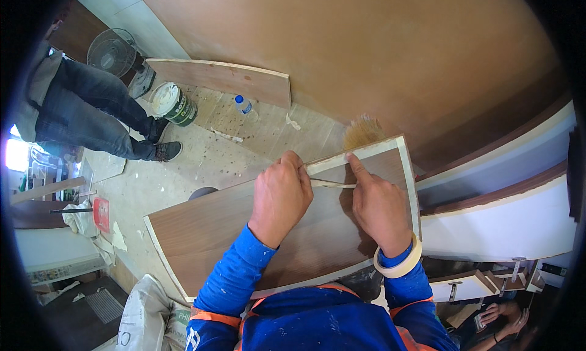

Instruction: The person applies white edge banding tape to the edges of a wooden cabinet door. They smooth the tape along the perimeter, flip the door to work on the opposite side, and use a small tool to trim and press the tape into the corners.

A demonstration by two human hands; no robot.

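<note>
A brown wood-grain panel (213,223) lies in front of me, with pale masking tape (329,163) along its edges. At the panel's far edge my left hand (282,195) is closed, its fingertips pinching a thin, twisted strip of masking tape (332,184). The strip runs across to the curled fingers of my right hand (379,207). My right index finger is stretched out and presses on the taped far edge near the corner. Around my right wrist hangs a roll of masking tape (400,262). Both fingertip grips are partly hidden.
A large brown panel (366,58) stands beyond, with a bristle brush head (364,132) beside it. On the floor are a paint bucket (175,104), a bottle (243,104) and a fan (113,55). A person (91,107) stands left; another person's hands (503,320) show lower right.
</note>
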